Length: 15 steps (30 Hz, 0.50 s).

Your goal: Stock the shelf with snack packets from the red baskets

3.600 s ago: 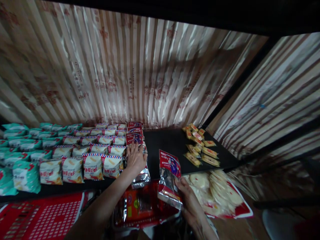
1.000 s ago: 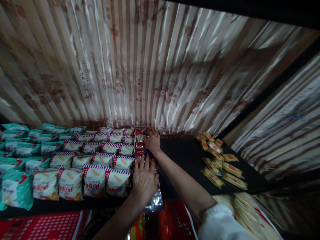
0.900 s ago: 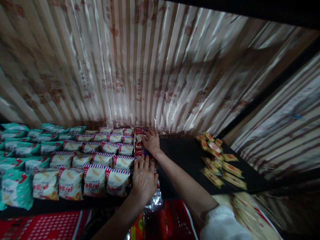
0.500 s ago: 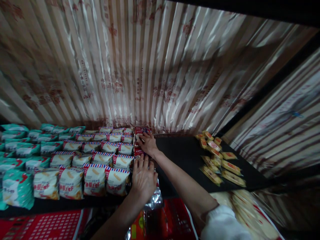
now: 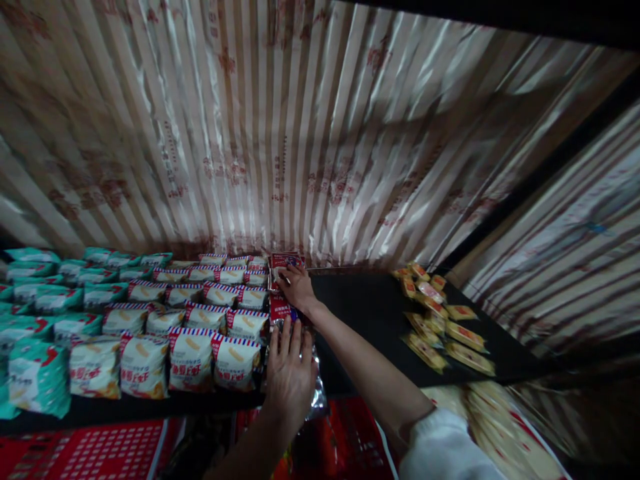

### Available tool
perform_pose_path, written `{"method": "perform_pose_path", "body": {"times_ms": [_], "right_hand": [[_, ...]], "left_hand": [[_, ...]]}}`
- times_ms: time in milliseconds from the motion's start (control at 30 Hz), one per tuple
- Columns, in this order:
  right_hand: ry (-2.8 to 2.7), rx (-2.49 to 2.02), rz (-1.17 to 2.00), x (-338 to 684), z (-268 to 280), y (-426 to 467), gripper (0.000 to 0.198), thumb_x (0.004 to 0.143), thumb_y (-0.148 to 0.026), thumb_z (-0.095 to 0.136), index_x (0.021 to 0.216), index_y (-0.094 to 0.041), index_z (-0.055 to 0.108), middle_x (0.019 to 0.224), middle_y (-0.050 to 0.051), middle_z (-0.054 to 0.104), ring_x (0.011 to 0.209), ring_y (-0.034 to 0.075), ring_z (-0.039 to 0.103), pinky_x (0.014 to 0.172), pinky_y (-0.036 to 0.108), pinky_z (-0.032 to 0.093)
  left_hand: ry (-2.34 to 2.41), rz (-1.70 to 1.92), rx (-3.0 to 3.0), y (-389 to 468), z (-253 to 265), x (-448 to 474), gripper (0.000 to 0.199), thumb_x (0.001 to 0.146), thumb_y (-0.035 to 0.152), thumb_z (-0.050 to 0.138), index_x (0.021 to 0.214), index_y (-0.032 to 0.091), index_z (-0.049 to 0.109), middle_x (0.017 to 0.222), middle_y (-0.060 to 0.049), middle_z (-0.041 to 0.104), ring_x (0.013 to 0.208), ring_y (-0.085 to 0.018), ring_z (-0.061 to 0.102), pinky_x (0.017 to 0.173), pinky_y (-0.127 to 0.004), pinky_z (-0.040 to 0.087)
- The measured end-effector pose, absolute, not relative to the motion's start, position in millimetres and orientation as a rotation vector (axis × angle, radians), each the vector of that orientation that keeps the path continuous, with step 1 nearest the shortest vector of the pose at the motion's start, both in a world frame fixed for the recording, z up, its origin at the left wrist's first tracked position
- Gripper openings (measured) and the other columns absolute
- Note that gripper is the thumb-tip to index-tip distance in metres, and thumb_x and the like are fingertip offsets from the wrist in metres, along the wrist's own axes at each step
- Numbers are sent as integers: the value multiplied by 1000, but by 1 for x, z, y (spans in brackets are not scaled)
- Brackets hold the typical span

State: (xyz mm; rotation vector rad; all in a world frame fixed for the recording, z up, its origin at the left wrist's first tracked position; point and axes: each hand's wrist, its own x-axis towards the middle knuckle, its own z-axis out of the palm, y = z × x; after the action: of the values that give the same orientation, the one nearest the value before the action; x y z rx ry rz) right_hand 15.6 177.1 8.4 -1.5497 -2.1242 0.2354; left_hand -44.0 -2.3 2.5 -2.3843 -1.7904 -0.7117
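Observation:
A column of dark red snack packets (image 5: 281, 308) lies on the black shelf (image 5: 350, 313), along the right side of rows of white snack bags (image 5: 235, 360) with striped tops. My right hand (image 5: 299, 288) reaches to the back of the column, its fingers stretched out over a red packet. Nearer the front edge, my left hand (image 5: 290, 370) lies palm down with its fingers extended. Under and beside it shows a shiny silver packet (image 5: 320, 393), most of which the hand hides.
Teal bags (image 5: 37, 373) stand in rows at the far left. Small yellow packets (image 5: 465, 335) lie loosely on the shelf's right. A red basket (image 5: 115, 450) sits below at the left, with pale packs (image 5: 500, 427) below at the right. A striped sheet (image 5: 300, 120) hangs behind.
My left hand has drawn slightly toward the front edge, uncovering more of a red packet. The right hand stays almost where it was.

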Motion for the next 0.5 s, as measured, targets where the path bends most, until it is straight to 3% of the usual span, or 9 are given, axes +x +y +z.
{"method": "perform_pose_path", "body": {"times_ms": [500], "right_hand": [[-2157,-1449,240,15,16,177,25,81,-25,57,104,-19,65,110,7,64,110,19,52,100,33,31]], "left_hand": [[-1577,-772,-2176,-18,-25,-41,36,88,24,44,121,18,54,133,-9,52,126,-29,43,98,-43,43]]}}
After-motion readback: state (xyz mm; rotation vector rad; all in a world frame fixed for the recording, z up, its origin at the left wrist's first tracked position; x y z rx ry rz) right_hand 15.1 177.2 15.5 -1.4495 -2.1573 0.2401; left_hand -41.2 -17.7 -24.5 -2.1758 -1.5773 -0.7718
